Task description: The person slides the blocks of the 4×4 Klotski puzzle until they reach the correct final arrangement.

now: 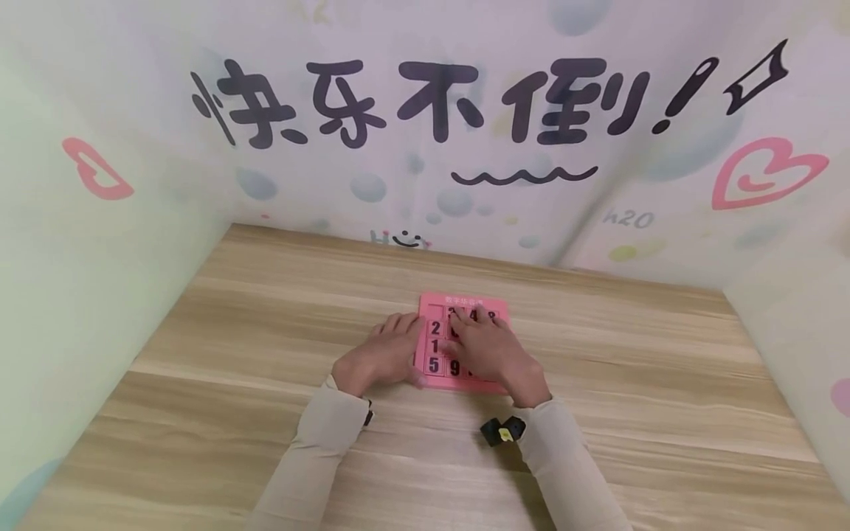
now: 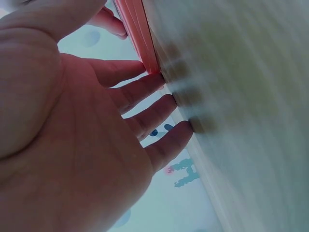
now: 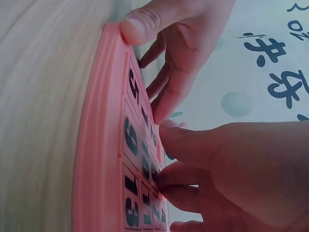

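A pink sliding number puzzle (image 1: pixel 451 383) lies flat on the wooden table, with black-numbered square tiles in a frame. Its top-left slot (image 1: pixel 435 310) holds no tile. Along the puzzle's left side rests my left hand (image 1: pixel 385 352), fingers fairly straight. In the left wrist view, fingertips meet the table and the pink edge (image 2: pixel 137 36); the right wrist view has the left thumb (image 3: pixel 135 30) on a near corner. My right hand (image 1: pixel 494 350) lies over the right part of the tiles, fingertips touching them. It hides several numbers; tile 5 (image 1: pixel 434 365) and tile 9 (image 1: pixel 454 366) show.
The wooden table (image 1: pixel 265 324) extends around the puzzle on all sides. A printed cloth wall (image 1: pixel 425 206) with large black characters stands behind it, and pale walls flank both sides. A black wrist device (image 1: pixel 503 431) sits at the right cuff.
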